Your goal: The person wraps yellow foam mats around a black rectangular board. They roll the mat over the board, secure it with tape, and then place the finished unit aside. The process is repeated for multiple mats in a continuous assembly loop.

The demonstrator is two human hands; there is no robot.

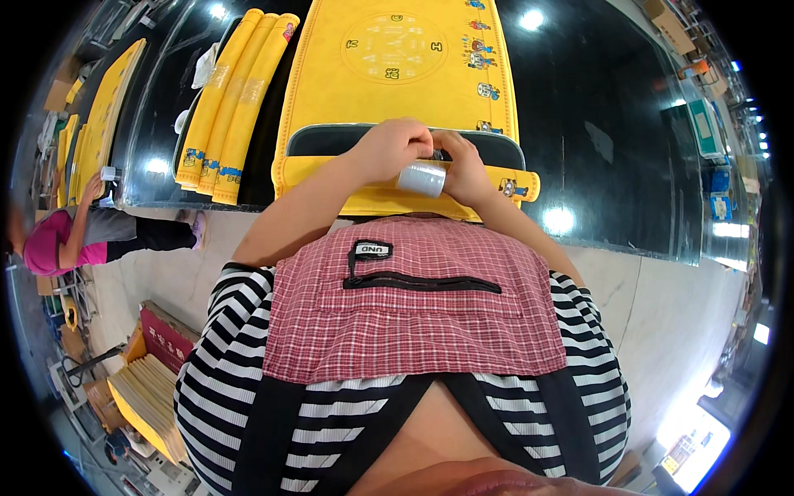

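A roll of clear tape (422,178) sits between my hands, over the near end of a yellow printed mat (331,74). My right hand (467,172) curls round the tape roll from the right. Close against it, my left hand (392,150) is closed in a pinch; whatever its fingertips hold is hidden. Beneath both hands, a rolled yellow mat (310,169) runs left to right along the table's near edge. A dark strip with rounded corners (327,140) shows between this roll and the flat mat.
Several rolled yellow mats (236,107) lie left on the glossy black table (591,124). Beyond them, another person (74,236) stands by more yellow mats (107,116). A box of stacked flat pieces (149,397) stands at lower left. A green box (705,128) is at far right.
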